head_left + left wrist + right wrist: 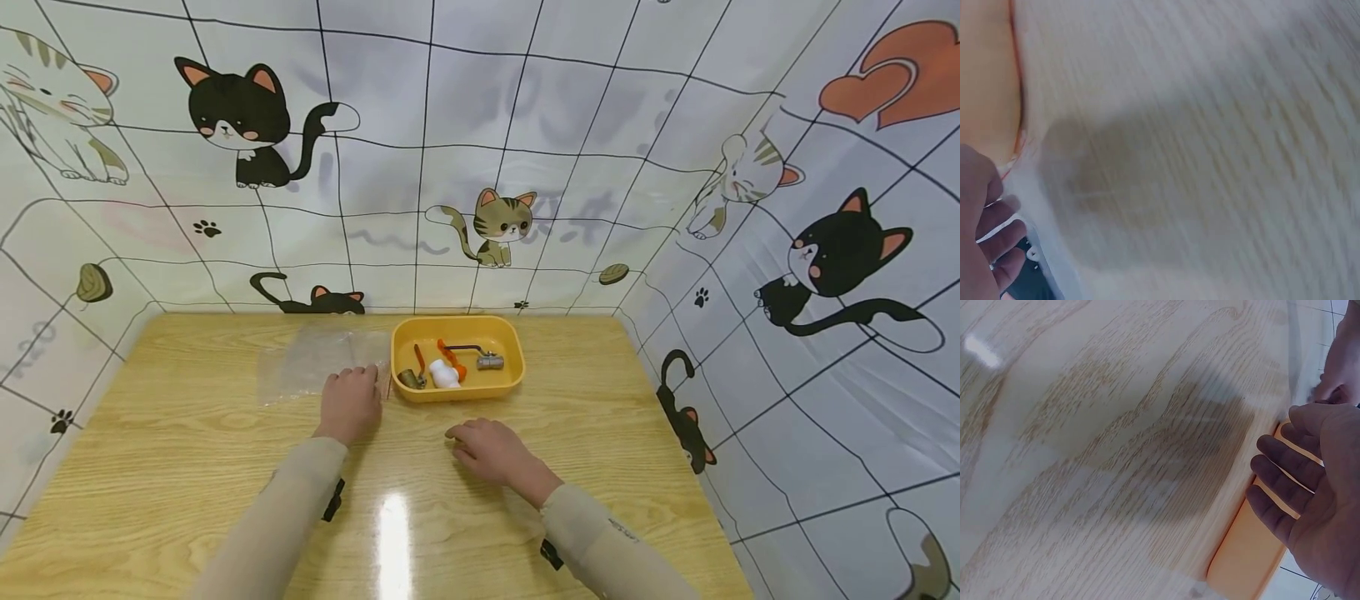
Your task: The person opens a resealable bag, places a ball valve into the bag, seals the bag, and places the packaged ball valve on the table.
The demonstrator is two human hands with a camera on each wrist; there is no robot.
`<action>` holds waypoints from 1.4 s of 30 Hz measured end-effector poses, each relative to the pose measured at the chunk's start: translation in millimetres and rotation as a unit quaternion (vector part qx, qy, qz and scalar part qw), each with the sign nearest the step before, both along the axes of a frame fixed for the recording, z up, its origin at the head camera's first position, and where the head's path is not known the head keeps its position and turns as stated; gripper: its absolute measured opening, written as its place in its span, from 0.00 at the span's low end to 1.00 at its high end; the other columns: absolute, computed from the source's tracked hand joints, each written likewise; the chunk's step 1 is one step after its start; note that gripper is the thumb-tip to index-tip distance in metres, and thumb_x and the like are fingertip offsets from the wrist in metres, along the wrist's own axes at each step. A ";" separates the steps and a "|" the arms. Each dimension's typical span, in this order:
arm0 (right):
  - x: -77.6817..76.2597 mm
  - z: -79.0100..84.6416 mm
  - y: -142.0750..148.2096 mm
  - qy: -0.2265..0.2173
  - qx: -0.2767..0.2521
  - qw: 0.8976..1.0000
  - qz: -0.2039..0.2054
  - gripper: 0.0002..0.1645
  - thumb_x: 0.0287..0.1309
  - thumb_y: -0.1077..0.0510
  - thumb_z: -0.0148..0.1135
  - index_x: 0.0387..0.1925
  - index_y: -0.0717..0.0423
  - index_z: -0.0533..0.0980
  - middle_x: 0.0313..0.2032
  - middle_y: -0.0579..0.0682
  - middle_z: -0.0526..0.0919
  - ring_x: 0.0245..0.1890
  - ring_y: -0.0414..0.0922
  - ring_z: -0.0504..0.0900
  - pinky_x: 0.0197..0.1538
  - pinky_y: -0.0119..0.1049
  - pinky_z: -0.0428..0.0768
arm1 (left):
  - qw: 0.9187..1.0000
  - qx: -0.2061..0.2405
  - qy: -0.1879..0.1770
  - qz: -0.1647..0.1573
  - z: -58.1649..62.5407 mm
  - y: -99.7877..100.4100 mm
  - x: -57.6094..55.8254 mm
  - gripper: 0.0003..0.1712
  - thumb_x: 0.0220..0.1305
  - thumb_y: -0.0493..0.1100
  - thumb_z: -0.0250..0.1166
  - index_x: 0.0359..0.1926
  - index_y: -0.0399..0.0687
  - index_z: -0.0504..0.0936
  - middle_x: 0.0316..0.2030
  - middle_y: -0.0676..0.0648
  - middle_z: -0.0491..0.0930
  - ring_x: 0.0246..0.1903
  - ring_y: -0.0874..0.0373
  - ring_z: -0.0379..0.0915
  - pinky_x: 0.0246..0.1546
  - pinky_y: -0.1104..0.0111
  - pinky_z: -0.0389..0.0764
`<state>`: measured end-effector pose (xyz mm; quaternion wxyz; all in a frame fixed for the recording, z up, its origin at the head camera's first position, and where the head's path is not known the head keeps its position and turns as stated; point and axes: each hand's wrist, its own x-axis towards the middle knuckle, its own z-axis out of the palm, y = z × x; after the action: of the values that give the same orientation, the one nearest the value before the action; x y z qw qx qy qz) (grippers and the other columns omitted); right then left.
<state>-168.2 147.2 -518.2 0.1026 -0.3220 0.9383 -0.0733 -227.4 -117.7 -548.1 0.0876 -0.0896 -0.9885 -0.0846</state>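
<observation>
My left hand (351,406) is at the right edge of a flat, clear plastic bag (303,367), beside the yellow tray's (457,396) left end. In the left wrist view, its fingers (1002,240) curl at the bag's red-lined edge and appear to pinch it. In front of the tray hovers my right hand (491,450), fingers loosely bent and holding nothing. Inside the tray lie a brass valve (411,379) with a red lever, a white fitting (444,374), an orange part (452,357) and a silver valve (490,362) with a blue lever.
The wooden table (187,467) meets a cat-patterned sheet (390,167) along its back, and the sheet continues down the right side. A bright light reflection (393,542) shows on the tabletop between the forearms.
</observation>
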 end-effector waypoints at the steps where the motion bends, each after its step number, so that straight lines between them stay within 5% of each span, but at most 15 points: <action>1: -0.1 0.1 -0.7 0.001 -0.001 1.000 0.001 0.17 0.69 0.51 0.55 0.56 0.47 0.77 0.50 0.44 0.84 0.48 0.42 0.82 0.52 0.40 0.80 | 1.000 0.007 0.019 0.003 0.9 -2.6 -0.4 0.06 0.64 0.40 0.59 0.39 0.41 0.76 0.31 0.41 0.83 0.34 0.43 0.79 0.40 0.49 0.78; 7: -0.3 1.2 -4.7 0.009 -0.001 1.000 0.007 0.17 0.69 0.51 0.56 0.55 0.47 0.77 0.48 0.44 0.85 0.46 0.42 0.83 0.50 0.39 0.81 | 0.991 0.060 0.123 0.006 19.0 -18.0 0.5 0.07 0.64 0.36 0.56 0.42 0.42 0.77 0.32 0.39 0.86 0.35 0.41 0.81 0.39 0.47 0.78; 11: -0.6 4.5 -8.5 0.010 0.001 1.000 0.007 0.17 0.69 0.52 0.55 0.57 0.48 0.76 0.49 0.45 0.85 0.47 0.42 0.83 0.51 0.39 0.81 | 0.985 0.094 0.146 0.008 39.4 -25.7 1.9 0.10 0.64 0.36 0.54 0.43 0.42 0.79 0.37 0.39 0.85 0.39 0.40 0.81 0.43 0.46 0.77; 16: -1.9 15.2 -16.9 0.001 -0.011 1.000 -0.012 0.21 0.69 0.50 0.54 0.61 0.49 0.73 0.51 0.45 0.84 0.50 0.43 0.83 0.52 0.39 0.81 | 0.979 0.127 0.158 -0.023 64.6 -31.8 6.9 0.08 0.61 0.36 0.55 0.38 0.43 0.79 0.31 0.43 0.80 0.28 0.46 0.76 0.30 0.55 0.77; 22: -5.1 27.9 -30.4 -0.010 -0.070 0.996 -0.045 0.25 0.69 0.49 0.55 0.64 0.49 0.70 0.53 0.46 0.83 0.51 0.42 0.82 0.50 0.40 0.81 | 0.980 0.129 0.141 -0.058 83.4 -34.2 15.3 0.06 0.60 0.38 0.55 0.34 0.48 0.78 0.27 0.49 0.75 0.22 0.55 0.68 0.21 0.64 0.69; 31: -4.3 30.8 -45.1 -0.057 -0.149 0.985 -0.069 0.31 0.70 0.44 0.52 0.69 0.52 0.64 0.63 0.48 0.74 0.54 0.45 0.81 0.55 0.40 0.80 | 0.977 0.125 0.106 -0.137 97.9 -21.5 20.6 0.05 0.59 0.39 0.55 0.32 0.52 0.78 0.29 0.53 0.77 0.26 0.59 0.69 0.28 0.66 0.71; 42: -2.4 18.4 -56.2 -0.194 -0.308 0.930 -0.050 0.14 0.69 0.51 0.56 0.51 0.52 0.78 0.42 0.49 0.86 0.40 0.36 0.82 0.42 0.27 0.80 | 0.980 0.132 0.029 -0.147 112.2 -3.7 30.5 0.07 0.60 0.40 0.58 0.37 0.53 0.81 0.30 0.54 0.79 0.29 0.61 0.71 0.30 0.66 0.73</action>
<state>-170.6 90.9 -499.8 0.1746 -0.2698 0.8462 -0.4251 -196.8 -121.4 -435.9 0.1140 -0.2244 -0.9416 -0.2239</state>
